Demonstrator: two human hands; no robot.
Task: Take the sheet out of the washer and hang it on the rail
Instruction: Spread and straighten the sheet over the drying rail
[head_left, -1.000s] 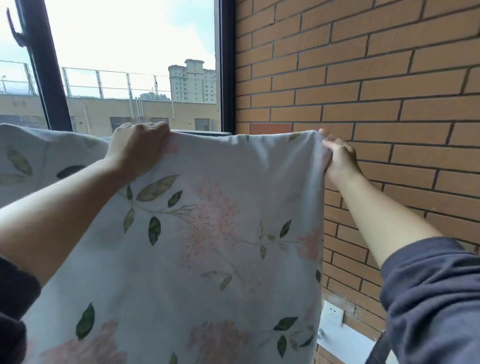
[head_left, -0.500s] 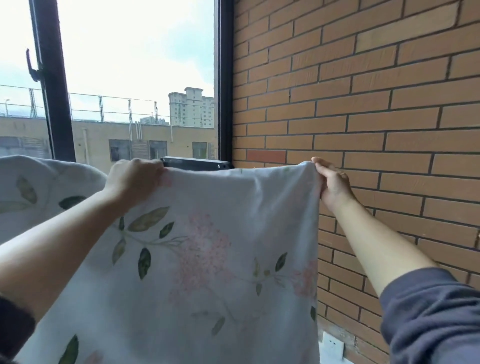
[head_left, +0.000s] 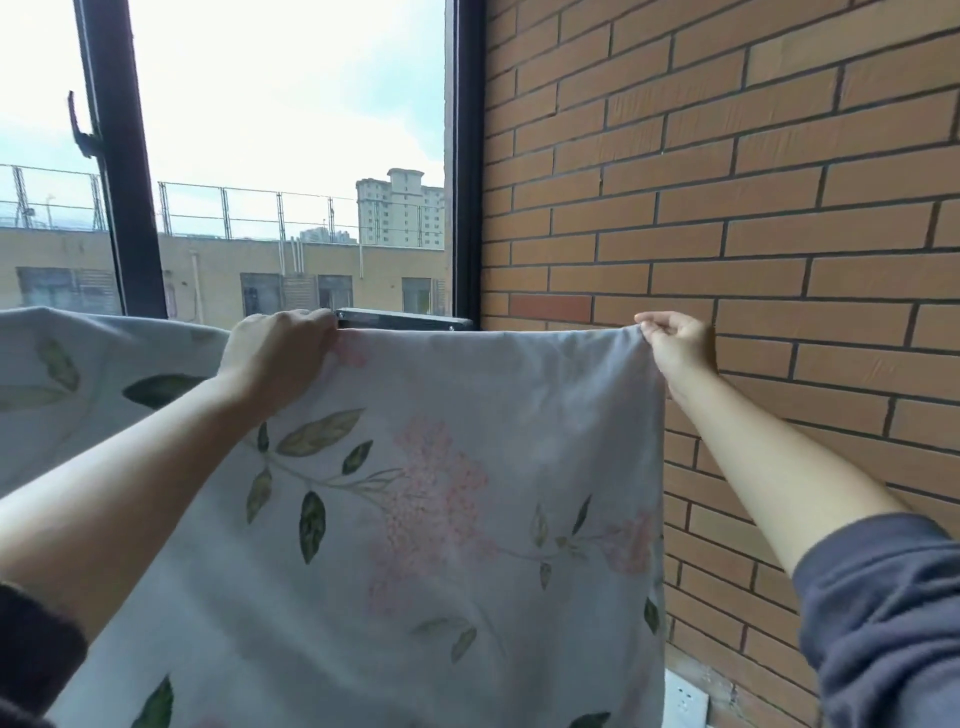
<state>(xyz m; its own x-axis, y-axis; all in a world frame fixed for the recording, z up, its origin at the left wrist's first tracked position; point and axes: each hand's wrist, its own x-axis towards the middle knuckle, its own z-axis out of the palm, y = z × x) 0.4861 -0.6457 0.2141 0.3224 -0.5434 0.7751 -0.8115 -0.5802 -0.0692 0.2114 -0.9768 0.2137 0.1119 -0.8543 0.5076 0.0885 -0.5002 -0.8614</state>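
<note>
A pale sheet (head_left: 467, 467) printed with green leaves and pink flowers hangs spread in front of me, its top edge level and stretched. My left hand (head_left: 278, 353) grips that top edge left of centre, fingers curled over it. My right hand (head_left: 675, 345) pinches the sheet's top right corner. More of the sheet (head_left: 78, 374) drapes away at the far left. Just behind the top edge, a short piece of dark rail (head_left: 400, 318) shows between my hands; the rest of it is hidden by the cloth.
A brick wall (head_left: 727, 208) fills the right side, close to my right hand. A black-framed window (head_left: 465, 156) is behind the sheet, with buildings outside. A white wall socket (head_left: 685, 699) sits low on the wall.
The view has tilted upward, so the sheet's top edge sits lower in frame and the dark rail has come into sight behind it. Both hands keep their hold.
</note>
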